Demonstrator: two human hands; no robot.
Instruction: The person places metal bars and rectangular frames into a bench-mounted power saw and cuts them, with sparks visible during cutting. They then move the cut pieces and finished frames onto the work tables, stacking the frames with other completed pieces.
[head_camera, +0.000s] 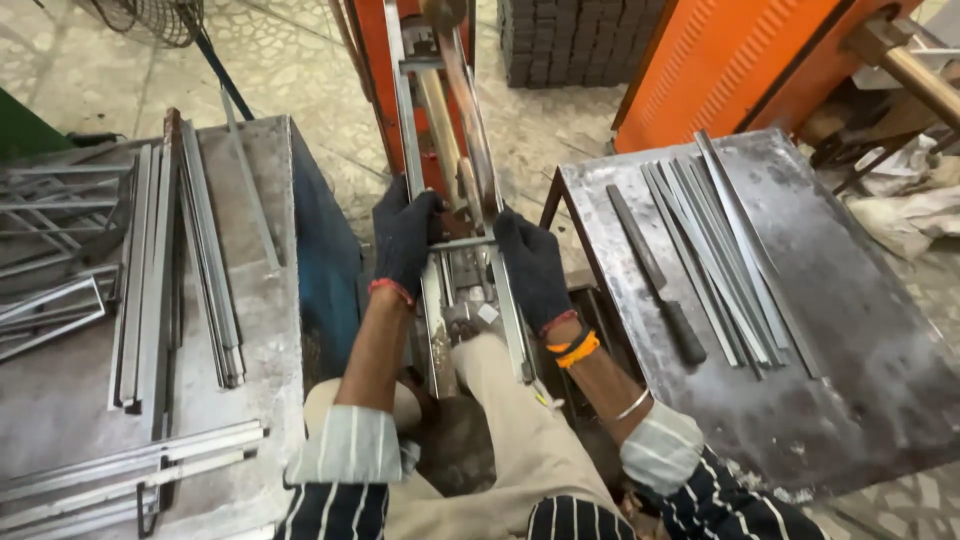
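Seen from above, a seated person wearing dark work gloves holds a short metal bar (462, 243) across the bed of a narrow press machine (440, 150) that stands between two steel tables. The bar lies crosswise at the centre of the view, just above the person's knee.

The left hand (403, 240) is closed around the bar's left end, fingers wrapped over it, with a red band at the wrist. The right hand (532, 265) is closed around the bar's right end, with orange and red bands and a metal bangle on that forearm. The two hands sit close together, one at each end of the bar, with the machine's upright lever (465, 110) rising between them toward 12 o'clock.

At 9 o'clock stands the left table (262, 300), grey and worn, carrying long metal strips (205, 260) laid lengthwise and bent metal frames (50, 250) near its far left edge. More strips (130, 465) lie at 7 o'clock.

At 3 o'clock stands the right table (850, 330), a dark steel plate. On it lies a fan of thin flat strips (720, 260) and, just beside them on the side nearer the hands, a dark file with a black handle (655, 275).

At 1 o'clock an orange machine housing (730, 60) stands on the pale stone floor (290, 60).
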